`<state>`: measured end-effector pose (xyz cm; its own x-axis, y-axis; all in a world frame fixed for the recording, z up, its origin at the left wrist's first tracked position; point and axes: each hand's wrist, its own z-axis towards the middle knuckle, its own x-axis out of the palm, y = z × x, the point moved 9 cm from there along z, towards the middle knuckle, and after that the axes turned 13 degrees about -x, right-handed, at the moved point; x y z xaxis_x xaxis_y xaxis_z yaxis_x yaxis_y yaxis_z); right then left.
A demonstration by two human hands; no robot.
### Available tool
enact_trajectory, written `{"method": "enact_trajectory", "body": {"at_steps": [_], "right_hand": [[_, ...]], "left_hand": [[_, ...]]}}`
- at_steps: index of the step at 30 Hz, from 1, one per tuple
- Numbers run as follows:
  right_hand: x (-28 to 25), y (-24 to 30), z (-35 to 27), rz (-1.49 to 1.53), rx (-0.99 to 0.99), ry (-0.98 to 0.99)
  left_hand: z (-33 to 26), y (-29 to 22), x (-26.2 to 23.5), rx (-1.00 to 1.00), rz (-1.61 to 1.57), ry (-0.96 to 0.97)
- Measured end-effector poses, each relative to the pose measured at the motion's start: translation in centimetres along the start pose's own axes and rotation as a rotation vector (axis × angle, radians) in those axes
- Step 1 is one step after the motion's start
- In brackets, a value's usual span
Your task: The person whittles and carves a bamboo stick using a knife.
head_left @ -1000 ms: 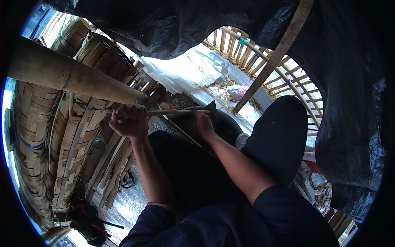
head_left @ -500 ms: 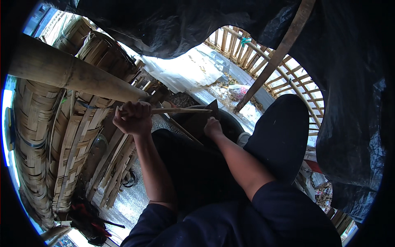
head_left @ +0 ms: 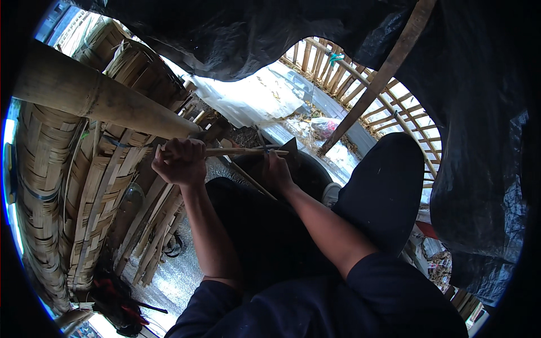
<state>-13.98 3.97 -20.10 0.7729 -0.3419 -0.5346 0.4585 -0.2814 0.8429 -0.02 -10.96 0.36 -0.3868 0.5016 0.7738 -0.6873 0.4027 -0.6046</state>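
My left hand (head_left: 179,161) is closed around the near end of a thin bamboo strip (head_left: 242,151) that runs level to the right. My right hand (head_left: 277,171) grips the handle of a dark broad-bladed knife (head_left: 289,149), whose blade meets the strip at its far end. A second thin stick (head_left: 252,181) slants down under the right hand. Both forearms come up from my dark sleeves, and my dark-trousered knees (head_left: 389,186) sit on either side below.
A thick bamboo pole (head_left: 96,98) crosses the upper left. Woven bamboo baskets (head_left: 51,186) are stacked at the left. Loose split bamboo slats (head_left: 152,236) lie beside them. A black tarp (head_left: 473,112) hangs overhead. A slanted wooden post (head_left: 383,73) and a bamboo lattice fence (head_left: 349,73) stand behind.
My right hand has shifted a little to the right along the strip with the knife. The left hand has stayed gripping the strip's end.
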Motion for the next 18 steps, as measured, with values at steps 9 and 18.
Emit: {"method": "enact_trajectory", "body": {"at_steps": [9,18], "right_hand": [[0.6,-11.0,-1.7,-0.491,0.142,0.174],[0.5,-10.7,-2.5,-0.253,0.302,0.074]], "left_hand": [[1.2,1.6,1.4,-0.04,0.004,0.095],[1.0,0.9,-0.2,-0.005,-0.029,-0.062]]}}
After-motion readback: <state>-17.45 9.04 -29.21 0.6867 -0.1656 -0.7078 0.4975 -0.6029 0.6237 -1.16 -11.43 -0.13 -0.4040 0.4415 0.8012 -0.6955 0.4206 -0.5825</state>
